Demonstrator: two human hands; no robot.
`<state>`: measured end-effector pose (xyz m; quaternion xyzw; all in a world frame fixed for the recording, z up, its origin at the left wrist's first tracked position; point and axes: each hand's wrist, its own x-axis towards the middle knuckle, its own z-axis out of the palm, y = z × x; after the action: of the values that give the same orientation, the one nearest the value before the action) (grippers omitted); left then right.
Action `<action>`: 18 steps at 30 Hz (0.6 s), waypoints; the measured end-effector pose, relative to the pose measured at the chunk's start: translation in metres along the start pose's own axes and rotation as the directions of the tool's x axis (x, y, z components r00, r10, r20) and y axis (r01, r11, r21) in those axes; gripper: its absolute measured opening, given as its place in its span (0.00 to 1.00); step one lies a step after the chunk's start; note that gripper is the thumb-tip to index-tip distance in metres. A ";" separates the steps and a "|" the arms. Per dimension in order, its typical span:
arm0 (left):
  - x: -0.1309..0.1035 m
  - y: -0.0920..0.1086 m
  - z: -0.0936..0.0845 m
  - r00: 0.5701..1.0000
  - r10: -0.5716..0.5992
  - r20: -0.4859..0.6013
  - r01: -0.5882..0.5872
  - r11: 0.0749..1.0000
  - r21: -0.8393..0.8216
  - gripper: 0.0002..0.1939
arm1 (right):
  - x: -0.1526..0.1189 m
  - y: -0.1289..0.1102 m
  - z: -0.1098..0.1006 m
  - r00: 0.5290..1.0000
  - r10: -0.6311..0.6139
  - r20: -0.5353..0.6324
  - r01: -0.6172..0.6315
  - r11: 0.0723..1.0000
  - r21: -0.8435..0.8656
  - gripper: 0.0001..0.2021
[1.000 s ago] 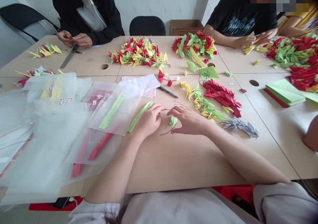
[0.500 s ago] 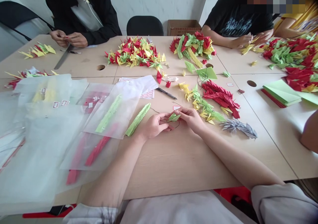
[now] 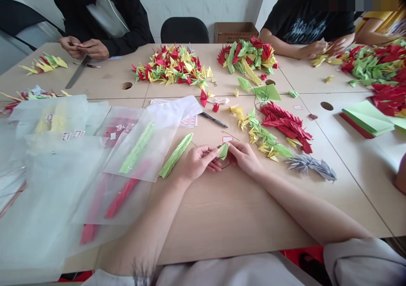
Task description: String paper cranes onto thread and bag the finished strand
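Lifted since earlier, green paper (image 3: 223, 151) sits pinched by left hand (image 3: 199, 162) and right hand (image 3: 244, 156) — bag labels (image 3: 66, 136) illegible.

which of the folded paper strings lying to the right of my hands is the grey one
The grey string is the one nearest the table's front edge; the others there are red or yellow and green.

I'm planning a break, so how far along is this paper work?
Looks done: the green strand beside the left hand.
In hand: a small green paper piece, between left hand and right hand.
Apparently left: the loose mixed pile and flat paper stack.
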<state>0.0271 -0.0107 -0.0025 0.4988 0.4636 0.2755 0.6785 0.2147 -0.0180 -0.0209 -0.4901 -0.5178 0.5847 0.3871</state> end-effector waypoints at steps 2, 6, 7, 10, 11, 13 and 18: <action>0.002 -0.003 -0.001 0.995 0.058 -0.084 -0.060 0.998 -0.022 0.16 | -0.004 -0.001 0.001 0.998 0.002 0.067 0.000 0.999 -0.039 0.26; 0.006 -0.009 -0.005 0.974 0.124 -0.190 -0.131 0.991 -0.025 0.17 | -0.007 0.001 0.001 0.993 -0.015 0.114 0.025 0.996 -0.080 0.21; 0.006 -0.010 -0.006 0.970 0.134 -0.203 -0.139 0.990 -0.014 0.17 | -0.007 0.002 0.000 0.996 -0.039 0.079 0.046 0.995 -0.093 0.19; 0.008 -0.013 -0.007 0.963 0.164 -0.216 -0.162 0.986 0.027 0.17 | -0.005 0.007 -0.002 0.992 -0.120 -0.028 0.116 0.987 -0.112 0.17; 0.008 -0.013 -0.007 0.962 0.171 -0.214 -0.166 0.985 0.040 0.16 | -0.004 0.008 -0.003 0.989 -0.137 -0.048 0.132 0.986 -0.104 0.16; 0.009 -0.014 -0.007 0.962 0.178 -0.207 -0.171 0.984 0.053 0.16 | -0.003 0.010 -0.003 0.987 -0.147 -0.060 0.141 0.986 -0.084 0.14; 0.010 -0.014 -0.007 0.965 0.187 -0.181 -0.191 0.982 -0.005 0.17 | -0.007 0.008 -0.001 0.991 -0.129 0.035 0.133 0.963 -0.234 0.11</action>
<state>0.0232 -0.0042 -0.0194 0.5061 0.4704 0.3880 0.6099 0.2178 -0.0258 -0.0278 -0.4915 -0.6186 0.4970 0.3588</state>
